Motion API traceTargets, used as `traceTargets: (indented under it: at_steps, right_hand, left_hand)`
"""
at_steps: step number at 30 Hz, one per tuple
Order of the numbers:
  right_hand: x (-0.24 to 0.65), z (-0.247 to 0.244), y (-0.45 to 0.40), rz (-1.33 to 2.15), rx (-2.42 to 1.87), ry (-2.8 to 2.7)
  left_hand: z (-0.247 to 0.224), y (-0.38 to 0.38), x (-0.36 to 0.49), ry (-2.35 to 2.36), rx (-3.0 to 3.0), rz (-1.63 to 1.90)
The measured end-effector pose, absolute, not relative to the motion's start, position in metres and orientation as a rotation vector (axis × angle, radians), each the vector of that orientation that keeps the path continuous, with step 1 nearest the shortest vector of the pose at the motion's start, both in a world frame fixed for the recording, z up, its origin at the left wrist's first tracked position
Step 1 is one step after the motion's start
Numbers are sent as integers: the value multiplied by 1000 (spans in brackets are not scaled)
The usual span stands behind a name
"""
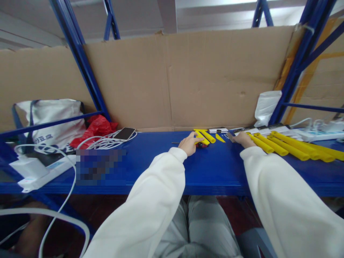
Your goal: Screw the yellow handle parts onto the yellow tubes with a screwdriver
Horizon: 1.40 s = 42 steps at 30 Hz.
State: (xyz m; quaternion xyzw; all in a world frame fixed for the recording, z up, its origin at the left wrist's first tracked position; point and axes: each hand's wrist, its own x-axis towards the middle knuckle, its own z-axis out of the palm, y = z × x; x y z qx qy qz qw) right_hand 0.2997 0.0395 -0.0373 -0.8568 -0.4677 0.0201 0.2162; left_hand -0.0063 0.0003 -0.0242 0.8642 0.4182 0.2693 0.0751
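My left hand (188, 144) is over the middle of the blue table, its fingers closed at a short yellow tube (199, 136). Beside that lie another yellow tube (208, 136) and a thin pointed yellow piece (220, 138). A screwdriver with a red and black handle (202, 145) lies under and beside the left hand, its thin shaft pointing left. My right hand (244, 139) is closed around a flat grey piece (230, 137) that sticks out to the left; its exact kind is unclear. Several longer yellow tubes (291, 146) lie in a row just right of this hand.
Small white bits (226, 136) lie between the hands. A white pouch (267, 107) leans at the back right near a power strip (319, 134). On the left are a phone (125, 133), coiled white cable (103, 144), red bag (94, 129), cloth bag (57, 118) and charger (29, 166).
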Motion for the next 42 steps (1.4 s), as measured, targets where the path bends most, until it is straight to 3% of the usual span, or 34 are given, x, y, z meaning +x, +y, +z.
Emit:
traceTargets:
  at_steps: [25,32,36,42]
  right_hand:
    - [282,-27,22,85,-2425,-1369]
    - [279,-27,22,-52,-2437,-1423]
    - [279,-25,28,-242,-2241,-1607]
    - [250,-23,38,-401,-1595,-2001]
  left_hand:
    - [-18,-6,-6,1304,2685,686]
    - [-20,-2,-7,1301,2756,651]
    - [-21,-1,-7,1300,2755,656]
    - [-22,2,-5,1245,2741,708]
